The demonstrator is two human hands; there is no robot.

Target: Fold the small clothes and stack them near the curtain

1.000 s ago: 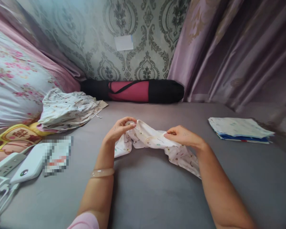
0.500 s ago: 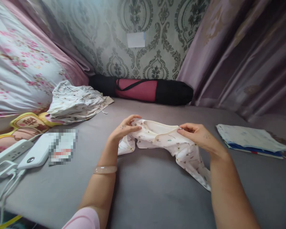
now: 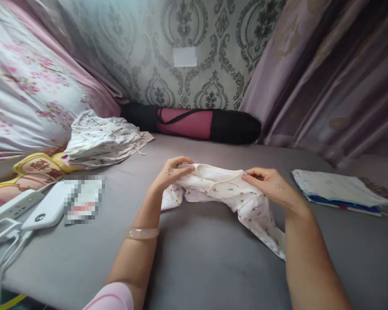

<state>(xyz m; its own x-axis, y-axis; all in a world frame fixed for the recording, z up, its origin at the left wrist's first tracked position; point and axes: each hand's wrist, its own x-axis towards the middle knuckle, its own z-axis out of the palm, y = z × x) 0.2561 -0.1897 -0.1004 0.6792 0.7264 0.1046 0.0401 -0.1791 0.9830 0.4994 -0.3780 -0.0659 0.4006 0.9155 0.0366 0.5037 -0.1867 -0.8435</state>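
Rn both hands have a closed grip on one small white top w/ tiny prints. The L hand has its thumb & fingers pinched on the neck edge at 9 o'clock. The R hand pinches the neck edge at 3 o'clock. B/w them the neck hole is wide & faces up. One sleeve hangs at 4 o'clock, next to the R arm, & another bit of cloth pokes out under the L hand at 8 o'clock. The top is in the mid. of the pic, over the gray bed. A pale bangle is on the L arm.

Going out from the top, a flat folded pile, white w/ some blue under it, sits on the bed at 3 o'clock. A messy heap of clothes is at 10 o'clock, w/ a yellow cushion by it, closer to 9. Also at 9 o'clock are a blurred packet, a white block w/ a dark round spot, & a white plug strip. White cords run down at 8 o'clock.

A long black & pink bag lies by the wall at 12 o'clock. A white card is on the wall above it. A purple curtain hangs at 1 to 2 o'clock.
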